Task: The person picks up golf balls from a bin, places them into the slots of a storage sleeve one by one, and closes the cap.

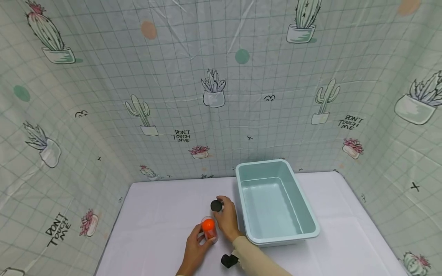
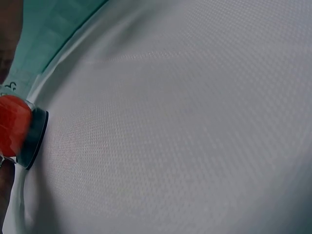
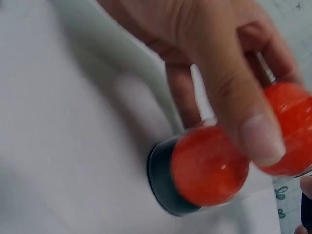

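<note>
Closes the left grip (image 1: 195, 249), a bare hand, round the wall of a clear container (image 1: 211, 234). Places the container left of the teal tray (image 1: 271, 203), in the near part of the table (image 1: 155, 214). Shows an orange-red ball (image 1: 208, 224) inside, at the upper end. Pinches a black disc (image 1: 216, 206) in the right grip (image 1: 226, 219), between thumb and fingertip, just far and slightly right of the container.

Allows little room between the two grips. Passes close to the tray's near left corner with the pale right sleeve (image 1: 259, 258). Offers wider room to the left, across white cloth to the table's left edge, and a shorter stretch from the disc to the far edge, against the patterned curtain (image 1: 214, 50). Continues right of the tray to a sloping right edge.

Hides part of the container behind the left grip, and cuts off the near table edge, in the head view. Partly covers a black heart-shaped piece (image 1: 229, 261) beside the sleeve. Crops a red ball (image 2: 12, 126) and a dark round end (image 2: 35, 139) at the left wrist view's border. Blurs two balls in the right wrist view, one partly behind the thumb; cannot tell the number of containers there.
</note>
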`<state>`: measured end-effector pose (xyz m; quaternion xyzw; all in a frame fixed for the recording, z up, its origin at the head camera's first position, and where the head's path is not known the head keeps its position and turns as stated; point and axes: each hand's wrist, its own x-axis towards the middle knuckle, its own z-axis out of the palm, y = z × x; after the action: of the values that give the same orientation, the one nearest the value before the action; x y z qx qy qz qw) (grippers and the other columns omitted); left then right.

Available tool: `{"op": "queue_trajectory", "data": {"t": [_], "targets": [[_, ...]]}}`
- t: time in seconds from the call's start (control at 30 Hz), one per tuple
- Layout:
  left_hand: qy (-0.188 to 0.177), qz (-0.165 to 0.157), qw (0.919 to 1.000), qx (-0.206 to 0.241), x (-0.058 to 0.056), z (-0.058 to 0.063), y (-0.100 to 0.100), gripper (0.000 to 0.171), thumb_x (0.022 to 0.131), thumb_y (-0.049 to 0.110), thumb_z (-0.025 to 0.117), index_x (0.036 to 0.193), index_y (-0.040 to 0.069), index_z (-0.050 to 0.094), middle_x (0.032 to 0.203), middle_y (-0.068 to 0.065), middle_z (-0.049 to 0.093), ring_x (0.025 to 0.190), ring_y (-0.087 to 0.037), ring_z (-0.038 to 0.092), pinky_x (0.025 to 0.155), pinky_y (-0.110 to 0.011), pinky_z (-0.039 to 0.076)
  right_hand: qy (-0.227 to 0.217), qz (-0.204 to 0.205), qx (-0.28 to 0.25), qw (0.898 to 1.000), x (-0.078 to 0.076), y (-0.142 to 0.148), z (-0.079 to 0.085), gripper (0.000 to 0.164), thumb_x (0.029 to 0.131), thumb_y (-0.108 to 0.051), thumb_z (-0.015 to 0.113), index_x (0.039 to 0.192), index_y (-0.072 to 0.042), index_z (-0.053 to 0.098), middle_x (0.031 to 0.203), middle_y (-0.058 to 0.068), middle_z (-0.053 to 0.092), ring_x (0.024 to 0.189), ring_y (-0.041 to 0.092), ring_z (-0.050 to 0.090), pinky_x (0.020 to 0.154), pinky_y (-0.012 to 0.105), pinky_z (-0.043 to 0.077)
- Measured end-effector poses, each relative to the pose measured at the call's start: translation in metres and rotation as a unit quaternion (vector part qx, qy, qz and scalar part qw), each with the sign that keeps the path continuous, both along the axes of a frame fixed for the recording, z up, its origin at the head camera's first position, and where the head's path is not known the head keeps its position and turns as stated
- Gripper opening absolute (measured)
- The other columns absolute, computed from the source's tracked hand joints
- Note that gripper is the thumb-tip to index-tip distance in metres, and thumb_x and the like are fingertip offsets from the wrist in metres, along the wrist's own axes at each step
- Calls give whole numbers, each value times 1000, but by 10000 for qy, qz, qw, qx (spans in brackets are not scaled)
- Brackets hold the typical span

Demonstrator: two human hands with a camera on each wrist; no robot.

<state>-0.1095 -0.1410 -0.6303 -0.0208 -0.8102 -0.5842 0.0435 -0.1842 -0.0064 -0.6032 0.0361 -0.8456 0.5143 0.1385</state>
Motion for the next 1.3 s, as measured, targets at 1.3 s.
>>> {"op": "queue_trajectory", "data": {"t": [1.3], "targets": [[292,17,9995,79,0,-3,0,49,86,3,86,131,4,65,129,-14,68,119,-19,63,100,-42,62,-8,1875,-169,9821,55,23,64,50,83,0,88,127,-6,67,122,8,70,110,25,66,94,34,61]]}}
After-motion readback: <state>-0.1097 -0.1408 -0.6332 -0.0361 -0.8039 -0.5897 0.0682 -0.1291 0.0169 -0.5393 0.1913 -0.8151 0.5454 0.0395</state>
